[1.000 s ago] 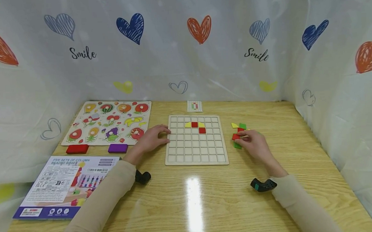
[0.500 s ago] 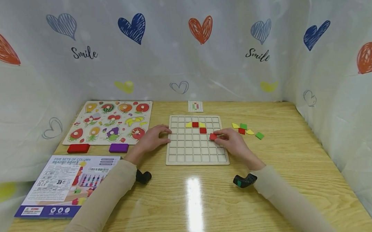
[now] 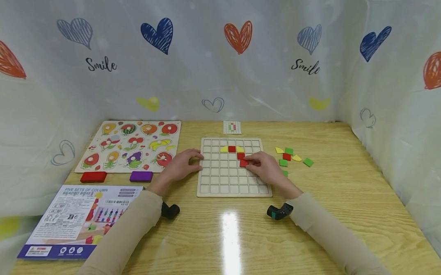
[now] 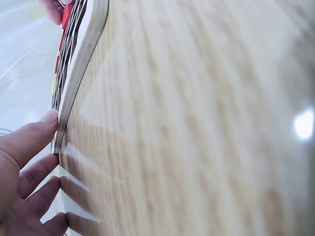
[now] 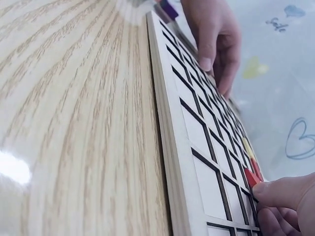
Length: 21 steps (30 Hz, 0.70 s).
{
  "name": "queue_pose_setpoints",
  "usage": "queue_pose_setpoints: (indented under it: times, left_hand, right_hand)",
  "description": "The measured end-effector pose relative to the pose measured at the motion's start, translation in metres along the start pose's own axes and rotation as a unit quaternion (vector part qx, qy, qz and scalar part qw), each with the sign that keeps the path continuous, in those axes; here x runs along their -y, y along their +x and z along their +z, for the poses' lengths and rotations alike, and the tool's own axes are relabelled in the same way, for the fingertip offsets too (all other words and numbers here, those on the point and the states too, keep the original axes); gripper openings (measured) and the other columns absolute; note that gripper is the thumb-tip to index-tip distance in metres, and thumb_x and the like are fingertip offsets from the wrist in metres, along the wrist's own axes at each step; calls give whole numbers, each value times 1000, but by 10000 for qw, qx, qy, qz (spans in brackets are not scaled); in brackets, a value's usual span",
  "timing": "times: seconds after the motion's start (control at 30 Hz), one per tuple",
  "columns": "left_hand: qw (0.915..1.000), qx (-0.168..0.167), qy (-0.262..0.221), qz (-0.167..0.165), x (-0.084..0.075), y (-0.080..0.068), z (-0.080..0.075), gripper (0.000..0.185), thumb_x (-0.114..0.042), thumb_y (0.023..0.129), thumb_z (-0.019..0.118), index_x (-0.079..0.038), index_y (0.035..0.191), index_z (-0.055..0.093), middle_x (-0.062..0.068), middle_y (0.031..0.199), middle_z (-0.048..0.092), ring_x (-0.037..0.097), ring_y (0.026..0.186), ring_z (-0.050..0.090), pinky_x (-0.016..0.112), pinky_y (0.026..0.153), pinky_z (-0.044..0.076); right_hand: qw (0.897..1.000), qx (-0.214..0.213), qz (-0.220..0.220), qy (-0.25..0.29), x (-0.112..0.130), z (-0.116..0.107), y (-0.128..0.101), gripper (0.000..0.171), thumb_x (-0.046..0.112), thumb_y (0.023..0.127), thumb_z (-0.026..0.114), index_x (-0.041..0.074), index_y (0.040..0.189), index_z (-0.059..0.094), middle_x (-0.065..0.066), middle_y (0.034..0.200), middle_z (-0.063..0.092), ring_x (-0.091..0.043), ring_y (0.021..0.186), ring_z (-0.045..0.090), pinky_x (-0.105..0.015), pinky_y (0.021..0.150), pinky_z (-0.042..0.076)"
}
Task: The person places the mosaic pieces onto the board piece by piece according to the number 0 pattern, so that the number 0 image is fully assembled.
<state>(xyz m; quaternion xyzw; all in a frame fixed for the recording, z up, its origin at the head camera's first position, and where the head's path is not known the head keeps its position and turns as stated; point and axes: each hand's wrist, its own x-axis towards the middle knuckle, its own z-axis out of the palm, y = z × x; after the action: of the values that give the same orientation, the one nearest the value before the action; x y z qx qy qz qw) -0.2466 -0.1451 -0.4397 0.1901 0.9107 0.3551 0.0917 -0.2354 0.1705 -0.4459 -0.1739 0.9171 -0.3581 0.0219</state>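
- Wood-grain table [image 3: 329, 182] fills the lower view; a bright light reflection [image 3: 231, 245] lies on its near part.
- Beige left sleeve [image 3: 117, 236] and beige right sleeve [image 3: 332, 235] enter from the near edge.
- Printed package [image 3: 57, 218], lettered "FIVE SETS OF COLUMN BEADED BOXES", lies flat at left, partly covered by the left sleeve.
- Left black wrist device [image 3: 170, 210] and right black wrist device [image 3: 280, 211] sit at the respective cuffs.
- Right hand [image 3: 265, 165]: grasping; thumb and fingers pinch a red square tile [image 3: 243, 163]. Tile is at the gridded wooden board [image 3: 214, 171], right of centre; the right wrist view shows it tilted.
- Left hand [image 3: 181, 164]: released, fingers relaxed, touching the left edge of the board; the left wrist view shows the thumb against the rim.
- Red block [image 3: 93, 177] and purple block [image 3: 141, 176] lie between package and fruit puzzle [image 3: 147, 153], well apart from each other.
- Loose tiles at right of the board: four green squares, one red square, two yellow rounded pieces. One green square [image 3: 285, 173] is partly hidden by the right hand.
- Tiles in board cells: one red square [image 3: 240, 156] just beyond the held tile; in the next row, another red square [image 3: 231, 149] between two yellow rounded pieces.
- Small pattern card [image 3: 232, 127], printed with a coloured grid, lies beyond the board.
- Whitish sheet [image 3: 188, 69] hangs behind, printed with hearts and "Smile".
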Motion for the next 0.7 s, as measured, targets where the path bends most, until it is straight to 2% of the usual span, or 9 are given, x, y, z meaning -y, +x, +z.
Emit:
queue_pose_setpoints:
  times: [0.27,0.7]
  left_hand:
    - [10000,-5,39,-6,1,0,0,33,-17,92,70,-5,122,65,18,146,46,36,141,32,50,117,24]
    - [10000,25,-1,96,1,0,0,33,-17,92,69,-5,123,65,18,146,46,36,141,32,49,116,25]
  right_hand:
    - [9996,47,-107,-245,0,3,2,28,14,93,68,7,120,71,-12,114,64,-25,101,58,-39,84,50]
    - [9997,28,-151,-167,-2,7,2,29,13,93,67,7,121,70,-12,114,62,-25,99,58,-39,83,50]
